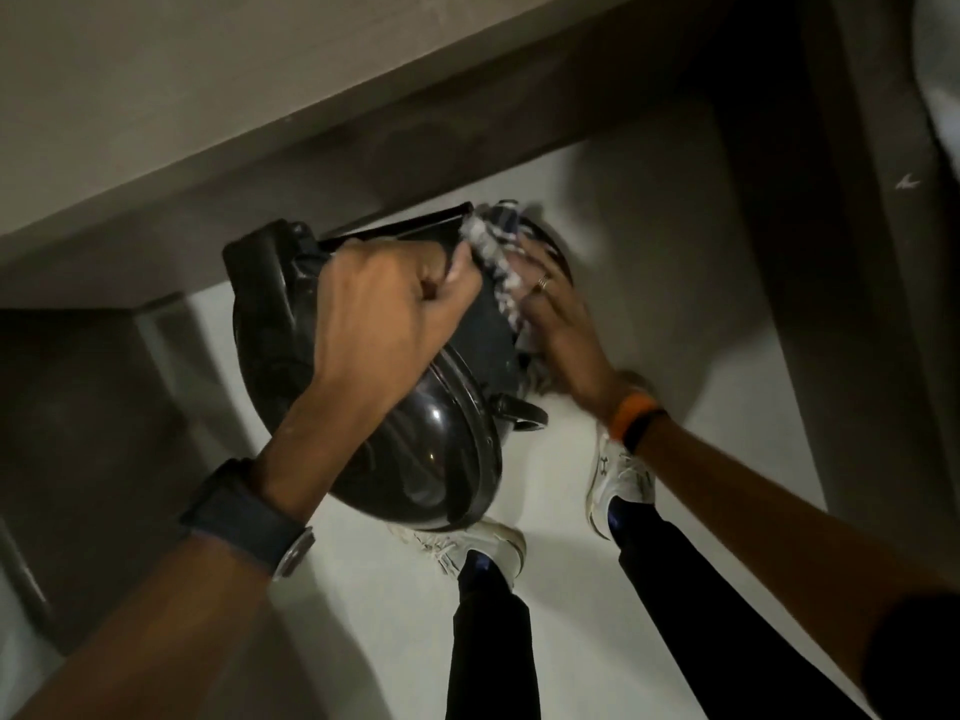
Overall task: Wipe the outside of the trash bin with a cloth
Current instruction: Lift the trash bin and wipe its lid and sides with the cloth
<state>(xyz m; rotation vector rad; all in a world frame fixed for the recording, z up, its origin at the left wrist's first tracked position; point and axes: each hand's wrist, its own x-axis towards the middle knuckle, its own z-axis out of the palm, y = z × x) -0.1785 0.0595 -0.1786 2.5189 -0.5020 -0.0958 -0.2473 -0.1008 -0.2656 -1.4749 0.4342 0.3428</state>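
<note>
A round black trash bin (426, 449) with a shiny lid and a black liner is held up off the pale floor, tilted toward me. My left hand (384, 298) grips the bin's upper rim and liner from above. My right hand (556, 324) presses a white and dark blue cloth (493, 252) flat against the bin's right side. The cloth is blurred and partly hidden under my fingers. A ring shows on my right hand and an orange band on that wrist.
A grey-brown counter or cabinet edge (260, 122) runs diagonally above the bin. A dark panel (810, 252) stands at the right and a dark unit (78, 433) at the left. My two feet in white shoes (618, 475) stand on the floor below.
</note>
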